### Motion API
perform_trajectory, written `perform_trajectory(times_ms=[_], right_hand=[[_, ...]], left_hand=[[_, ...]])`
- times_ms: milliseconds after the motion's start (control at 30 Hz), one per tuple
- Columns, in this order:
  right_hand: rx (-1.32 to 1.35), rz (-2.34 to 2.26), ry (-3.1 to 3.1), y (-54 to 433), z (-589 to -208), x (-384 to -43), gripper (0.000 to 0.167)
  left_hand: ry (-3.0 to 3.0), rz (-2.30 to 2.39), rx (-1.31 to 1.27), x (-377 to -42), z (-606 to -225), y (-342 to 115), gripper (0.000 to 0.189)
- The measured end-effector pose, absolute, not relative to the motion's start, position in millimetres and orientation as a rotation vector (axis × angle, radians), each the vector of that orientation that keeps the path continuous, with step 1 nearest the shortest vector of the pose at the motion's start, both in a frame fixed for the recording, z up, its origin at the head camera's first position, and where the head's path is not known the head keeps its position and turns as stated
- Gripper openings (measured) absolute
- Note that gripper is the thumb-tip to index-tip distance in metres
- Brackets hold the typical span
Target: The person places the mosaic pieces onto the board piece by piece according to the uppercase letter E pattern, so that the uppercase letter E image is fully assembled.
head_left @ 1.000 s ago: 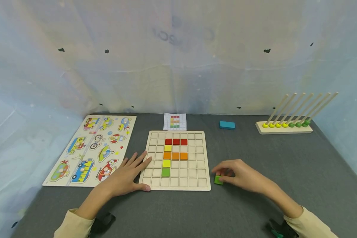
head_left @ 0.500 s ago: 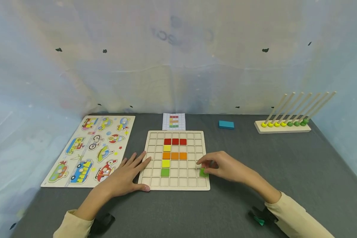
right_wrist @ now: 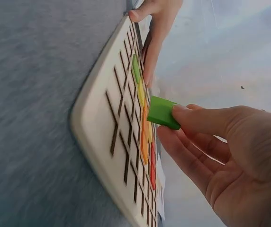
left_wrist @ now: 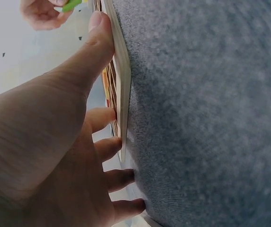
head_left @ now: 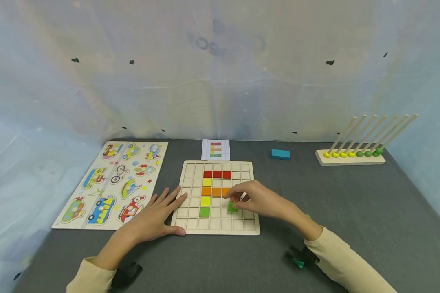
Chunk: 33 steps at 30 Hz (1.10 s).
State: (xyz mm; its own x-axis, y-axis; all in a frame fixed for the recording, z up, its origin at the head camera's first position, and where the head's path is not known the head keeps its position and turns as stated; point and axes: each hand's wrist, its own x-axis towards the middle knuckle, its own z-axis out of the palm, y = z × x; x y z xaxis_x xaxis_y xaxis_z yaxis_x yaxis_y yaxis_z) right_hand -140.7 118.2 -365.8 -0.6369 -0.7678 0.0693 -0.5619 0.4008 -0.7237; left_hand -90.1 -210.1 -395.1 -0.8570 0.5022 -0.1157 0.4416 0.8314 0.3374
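A pale wooden grid board [head_left: 221,224] lies on the grey table with square tiles in its cells. Three red tiles [head_left: 217,174] form a row, with orange tiles [head_left: 216,191] in a lower row. Two yellow tiles and one green tile [head_left: 204,212] sit in the left column of the pattern. My right hand [head_left: 258,198] pinches another green tile [right_wrist: 163,112] between thumb and fingers, above the board's right half. In the right wrist view this tile is tilted and apart from the board. My left hand [head_left: 152,217] rests, fingers spread, against the board's left edge.
A gridded pattern card [head_left: 215,150] lies behind the board. Left of it is a vehicle picture puzzle [head_left: 110,185]. A blue block [head_left: 280,154] lies at the back, and a rack of pegs with yellow and green beads [head_left: 350,158] stands at the back right.
My right hand has lifted the green tile from the table right of the board and carried it left over the cells. My left hand stays in place.
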Motion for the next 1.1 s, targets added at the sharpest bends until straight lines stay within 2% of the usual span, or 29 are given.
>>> perform_trajectory(times_ms=[533, 1100], right_hand=[[-1.200, -1.114, 2.342, 77.1, -377.9, -148.0, 0.022], [-1.198, -1.047, 2.383, 70.9, -388.5, -144.8, 0.016]], left_hand=[[2.815, 0.450, 0.738, -91.0, -395.7, -208.8, 0.101], [2.815, 0.447, 0.728, -90.4, -394.6, -208.3, 0.101]])
